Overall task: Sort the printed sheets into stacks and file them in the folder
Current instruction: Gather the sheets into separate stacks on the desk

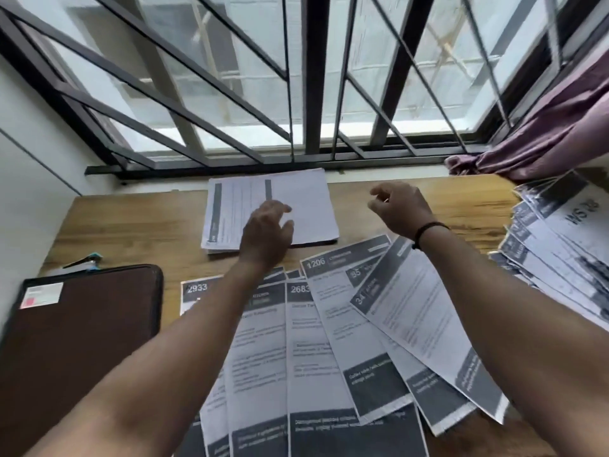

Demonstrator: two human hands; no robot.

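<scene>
- Your left hand [267, 230] hovers with fingers loosely spread over the near edge of the neat stack [270, 209] at the desk's [131, 225] far edge; contact is unclear.
- Your right hand [400, 206], loosely curled and holding nothing, hangs right of that stack.
- Fanned sheets [329, 341] lie under your forearms; the folder [82, 324] sits closed at the left edge.

A wood-grain tabletop [138, 222] runs up to the barred window. On it lie a squared stack of printed white sheets [296, 206] at the back, a fan of grey-headed numbered sheets [329, 341] in front, a dark brown closed folder [82, 324] at left, and a slumped pile of printed sheets [560, 239] at right.
</scene>
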